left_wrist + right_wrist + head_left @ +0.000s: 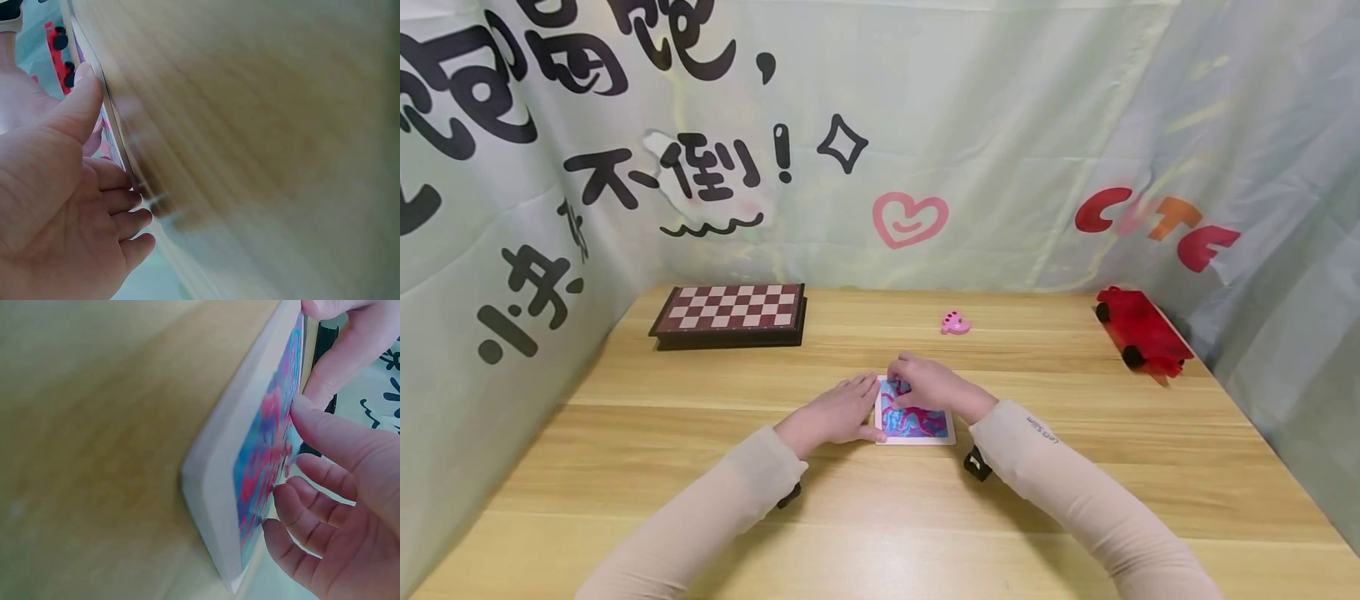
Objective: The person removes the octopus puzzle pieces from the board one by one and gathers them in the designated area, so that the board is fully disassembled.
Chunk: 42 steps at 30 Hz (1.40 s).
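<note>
A flat panel with a white frame and a blue and pink picture lies on the wooden table. Along its left edge rests my left hand, fingers straight, thumb by the near corner. My right hand reaches over the picture with bent fingers, its thumb and fingertips at the surface. In the right wrist view, a small bit of the picture side shows near the fingertips of the right hand; I cannot tell whether they pinch it. The left wrist view has the left hand beside the panel's edge.
A checkered board box sits at the back left. Behind the panel lies a small pink toy with dark spots. A red toy car is at the back right edge. Printed cloth hangs around the table.
</note>
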Motion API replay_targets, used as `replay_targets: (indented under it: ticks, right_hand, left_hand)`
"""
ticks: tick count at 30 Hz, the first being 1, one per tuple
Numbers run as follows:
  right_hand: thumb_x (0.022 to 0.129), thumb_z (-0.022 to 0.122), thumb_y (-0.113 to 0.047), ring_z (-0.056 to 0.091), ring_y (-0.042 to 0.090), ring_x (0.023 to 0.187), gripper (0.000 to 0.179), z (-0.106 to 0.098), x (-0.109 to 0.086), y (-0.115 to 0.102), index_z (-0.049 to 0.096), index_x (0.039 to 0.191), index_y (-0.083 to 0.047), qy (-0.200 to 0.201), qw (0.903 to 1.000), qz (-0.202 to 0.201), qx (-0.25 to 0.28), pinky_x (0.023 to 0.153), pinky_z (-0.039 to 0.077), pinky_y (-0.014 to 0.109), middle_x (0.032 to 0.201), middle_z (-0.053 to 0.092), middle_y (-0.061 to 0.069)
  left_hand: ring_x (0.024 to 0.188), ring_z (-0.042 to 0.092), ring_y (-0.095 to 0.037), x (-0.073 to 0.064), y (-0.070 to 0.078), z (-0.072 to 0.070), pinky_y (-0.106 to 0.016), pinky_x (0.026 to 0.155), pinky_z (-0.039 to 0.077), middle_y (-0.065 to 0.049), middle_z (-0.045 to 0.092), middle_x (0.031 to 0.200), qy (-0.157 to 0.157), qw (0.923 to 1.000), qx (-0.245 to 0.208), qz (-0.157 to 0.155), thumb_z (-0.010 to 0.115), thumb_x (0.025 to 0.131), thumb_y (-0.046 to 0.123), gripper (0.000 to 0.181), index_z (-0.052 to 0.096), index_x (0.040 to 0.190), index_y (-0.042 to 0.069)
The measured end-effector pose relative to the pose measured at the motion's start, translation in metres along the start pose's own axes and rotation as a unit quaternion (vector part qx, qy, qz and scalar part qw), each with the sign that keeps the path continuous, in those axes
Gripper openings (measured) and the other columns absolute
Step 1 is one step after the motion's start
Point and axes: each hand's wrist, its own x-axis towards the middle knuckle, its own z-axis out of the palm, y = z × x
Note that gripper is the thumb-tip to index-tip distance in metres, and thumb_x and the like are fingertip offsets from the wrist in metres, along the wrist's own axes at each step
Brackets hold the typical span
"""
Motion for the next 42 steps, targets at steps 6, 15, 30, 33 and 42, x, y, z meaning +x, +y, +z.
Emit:
replay_targets:
  ticks: [6, 15, 30, 33, 42]
  right_hand:
    - [0.08, 0.072, -0.013, 0.055, 0.018, 0.083, 0.028, 0.0, 0.0, 0.005, 0.058, 0.103, -0.004, 0.013, 0.9989, -0.005, 0.044, 0.078, 0.049, 0.034, 0.095, 0.057, 0.005]
    - [0.087, 0.061, -0.002, 0.052, 0.015, 0.073, 0.003, -0.001, 0.002, 0.018, 0.059, 0.088, -0.002, 0.042, 0.9812, 0.0, 0.188, 0.067, 0.046, 0.027, 0.079, 0.057, 0.001]
    - [0.091, 0.056, -0.006, 0.046, 0.017, 0.063, 0.007, -0.024, -0.021, 0.052, 0.06, 0.09, 0.001, 0.05, 0.9477, 0.051, 0.311, 0.056, 0.041, 0.025, 0.073, 0.054, 0.003]
    - [0.091, 0.056, -0.005, 0.045, 0.017, 0.06, 0.009, -0.03, -0.031, 0.067, 0.061, 0.09, 0.002, 0.054, 0.9496, 0.07, 0.301, 0.053, 0.04, 0.025, 0.07, 0.053, 0.006]
    - [0.092, 0.054, -0.004, 0.042, 0.013, 0.054, 0.013, -0.037, -0.053, 0.106, 0.062, 0.089, 0.005, 0.028, 0.9482, 0.138, 0.285, 0.048, 0.037, 0.022, 0.065, 0.052, 0.006]
  left_hand:
    - [0.137, 0.015, -0.027, 0.002, -0.001, 0.002, -0.039, 0.109, 0.017, -0.016, 0.015, 0.15, -0.003, 1.0, 0.004, -0.003, 0.051, 0.086, 0.054, 0.086, 0.022, 0.143, -0.004]
    - [0.137, 0.014, -0.028, 0.002, 0.0, 0.001, -0.039, 0.109, 0.016, -0.016, 0.014, 0.15, -0.007, 1.0, 0.006, -0.003, 0.05, 0.086, 0.054, 0.086, 0.022, 0.143, -0.004]
    - [0.137, 0.013, -0.027, 0.001, 0.001, 0.0, -0.037, 0.11, 0.014, -0.016, 0.014, 0.151, -0.011, 0.9999, -0.003, -0.011, 0.051, 0.086, 0.054, 0.086, 0.023, 0.143, -0.003]
    - [0.137, 0.012, -0.026, 0.001, 0.001, 0.0, -0.037, 0.11, 0.014, -0.015, 0.013, 0.151, -0.012, 0.9999, 0.0, -0.011, 0.05, 0.087, 0.054, 0.085, 0.022, 0.144, -0.003]
    - [0.137, 0.014, -0.027, 0.001, 0.0, 0.001, -0.038, 0.11, 0.015, -0.016, 0.015, 0.15, -0.006, 0.9999, -0.001, -0.009, 0.051, 0.086, 0.054, 0.085, 0.023, 0.143, -0.004]
